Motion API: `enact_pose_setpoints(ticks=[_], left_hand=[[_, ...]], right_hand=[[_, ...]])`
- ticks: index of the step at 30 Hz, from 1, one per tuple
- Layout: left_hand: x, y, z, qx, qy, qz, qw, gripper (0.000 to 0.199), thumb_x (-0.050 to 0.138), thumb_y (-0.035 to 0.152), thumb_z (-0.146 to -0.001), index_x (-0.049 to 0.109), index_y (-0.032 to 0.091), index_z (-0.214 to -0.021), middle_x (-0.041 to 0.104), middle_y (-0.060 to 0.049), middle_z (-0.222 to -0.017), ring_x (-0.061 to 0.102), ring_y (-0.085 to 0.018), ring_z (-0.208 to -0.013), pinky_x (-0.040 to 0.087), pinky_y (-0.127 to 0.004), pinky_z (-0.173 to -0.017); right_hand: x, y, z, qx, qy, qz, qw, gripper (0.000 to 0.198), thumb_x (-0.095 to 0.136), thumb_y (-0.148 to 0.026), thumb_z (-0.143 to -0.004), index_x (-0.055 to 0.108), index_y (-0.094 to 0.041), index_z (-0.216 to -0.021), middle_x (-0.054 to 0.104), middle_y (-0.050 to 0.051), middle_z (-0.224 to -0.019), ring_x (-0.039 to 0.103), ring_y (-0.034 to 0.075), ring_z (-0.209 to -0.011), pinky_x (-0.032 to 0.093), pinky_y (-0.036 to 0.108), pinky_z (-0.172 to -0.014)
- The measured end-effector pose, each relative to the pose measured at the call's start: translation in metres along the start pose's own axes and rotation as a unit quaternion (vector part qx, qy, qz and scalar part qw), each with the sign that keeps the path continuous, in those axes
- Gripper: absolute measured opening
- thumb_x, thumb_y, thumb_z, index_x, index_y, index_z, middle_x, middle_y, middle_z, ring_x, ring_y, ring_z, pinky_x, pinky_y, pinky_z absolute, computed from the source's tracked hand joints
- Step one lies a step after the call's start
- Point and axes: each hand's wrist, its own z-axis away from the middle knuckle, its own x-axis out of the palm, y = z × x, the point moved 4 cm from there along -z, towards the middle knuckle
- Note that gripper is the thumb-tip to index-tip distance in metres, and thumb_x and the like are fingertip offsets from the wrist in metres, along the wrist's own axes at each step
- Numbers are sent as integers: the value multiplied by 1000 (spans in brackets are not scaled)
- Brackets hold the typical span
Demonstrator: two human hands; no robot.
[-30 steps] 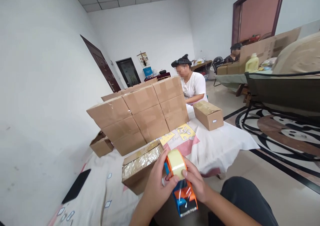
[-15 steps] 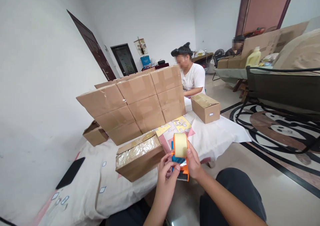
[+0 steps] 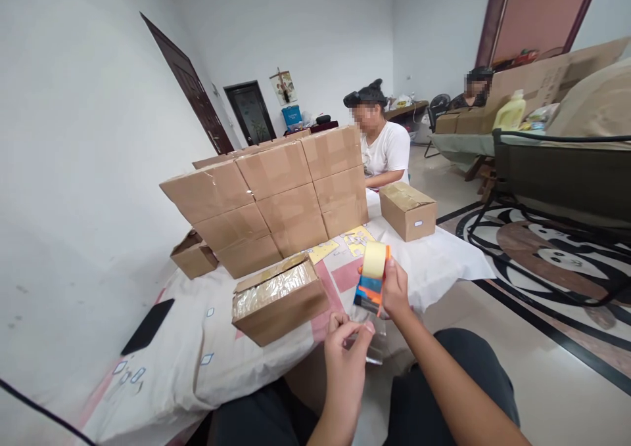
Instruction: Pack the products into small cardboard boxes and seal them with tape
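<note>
My right hand [image 3: 396, 289] grips an orange and blue tape dispenser [image 3: 369, 283] loaded with a pale yellowish roll, held over the table's near edge. Below and left of it, my left hand [image 3: 345, 351] pinches the end of a clear tape strip [image 3: 375, 354], which hangs between the hand and the dispenser. Left of both hands lies a cardboard box [image 3: 280, 308], its top flaps covered by shiny clear plastic or tape. Neither hand touches that box.
Behind it rises a stack of taped cardboard boxes [image 3: 290, 216]. A small box [image 3: 408, 213] stands at the right edge of the cloth-covered table [image 3: 256, 374], another box [image 3: 194, 255] at the left. A black flat object [image 3: 148, 326] lies far left. A person [image 3: 387, 147] sits behind the stack.
The dispenser in my right hand has moved right and up, away from my left hand. A length of clear tape now shows between them. The view has shifted slightly.
</note>
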Motion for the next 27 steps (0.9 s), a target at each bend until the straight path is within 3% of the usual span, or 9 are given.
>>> enact_pose_setpoints(ticks=[4,7,15,19,25,27], left_hand=[[-6,-13,1,6,3,-10,1000,42,69,52,-85,67,18,-60,48,-2,-78,53,-18,-79,47,-29,-70],[-13,-20,-3,17,12,-23,1000,45,69,54,-86,64,18,-59,49,-3,-78,54,-19,-81,47,-30,-72],[-18,-42,-11,14,1,-30,999,55,65,66,-83,59,17,-58,53,-2,-70,52,-17,-71,41,-28,-68],[-17,-48,-10,-13,-14,-3,1000,59,65,71,-79,55,17,-56,49,0,-61,48,-15,-64,38,-27,-62],[-16,-50,0,-57,-18,12,998,62,67,74,-75,57,17,-53,44,1,-53,40,-13,-58,33,-26,-57],[-16,-52,0,-56,-17,14,998,62,67,75,-75,60,17,-54,43,1,-52,40,-13,-58,33,-27,-58]], right_hand=[[3,3,-2,77,45,-85,992,58,56,-75,-83,67,-19,-91,71,6,-84,65,22,-79,53,32,-69],[8,3,7,122,54,-144,981,54,61,-72,-80,67,-19,-90,72,5,-81,68,24,-81,55,32,-72],[12,12,22,143,72,-180,971,47,64,-65,-83,67,-19,-95,73,4,-87,68,23,-87,55,31,-77],[10,10,20,118,49,-160,979,49,61,-68,-85,68,-20,-89,71,3,-81,65,21,-79,53,30,-72],[-7,-1,18,-38,21,-4,999,54,55,-73,-85,70,-21,-83,67,5,-76,59,22,-74,50,34,-72],[-8,0,19,-25,46,-6,999,53,54,-73,-85,69,-22,-83,65,5,-75,59,22,-74,50,34,-72]])
